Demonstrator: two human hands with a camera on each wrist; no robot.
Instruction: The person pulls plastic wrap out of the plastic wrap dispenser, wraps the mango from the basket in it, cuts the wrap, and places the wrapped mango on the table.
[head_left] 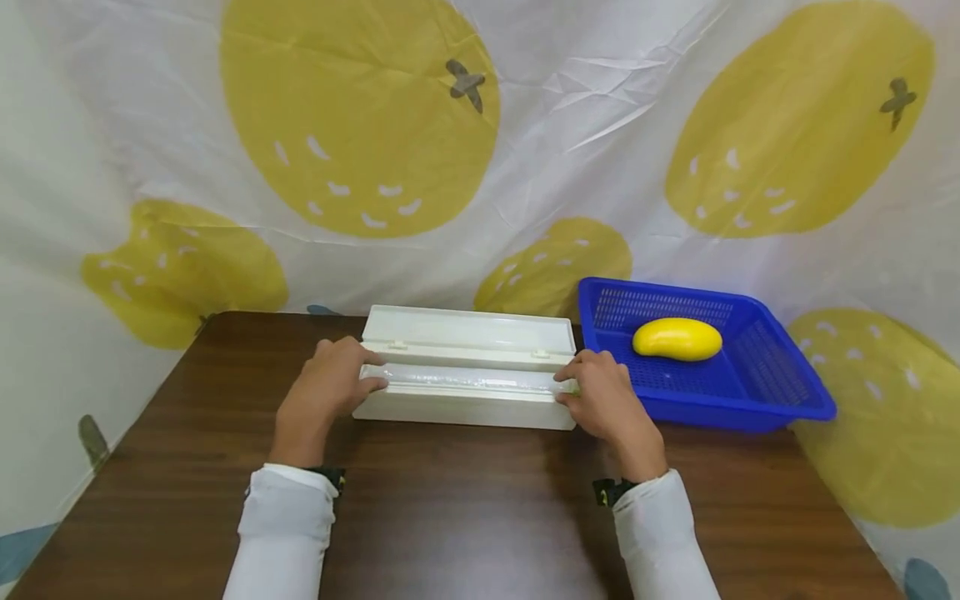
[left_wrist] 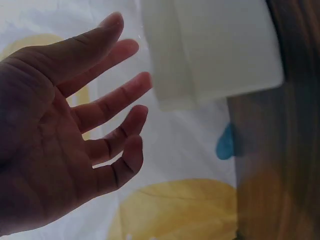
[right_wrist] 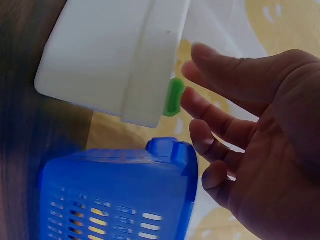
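A long white cling film dispenser [head_left: 465, 410] lies across the table with its lid [head_left: 472, 329] raised at the back. Inside, a roll of clear film [head_left: 465, 378] shows along its length. My left hand [head_left: 322, 392] is at the dispenser's left end, thumb and forefinger over the film's edge with a gap between them. At the right end is my right hand [head_left: 603, 396], its thumb and forefinger also parted over the film. A small green slider [right_wrist: 174, 97] sticks up from the dispenser's right end, close to the right fingertips. In both wrist views the other fingers are loosely bent and hold nothing.
A blue perforated basket [head_left: 750, 408] stands right of the dispenser, close to the right hand. In it lies a smooth yellow mango-like fruit [head_left: 677, 339]. A white cloth with yellow fruit prints [head_left: 570, 150] hangs behind the brown wooden table [head_left: 465, 517].
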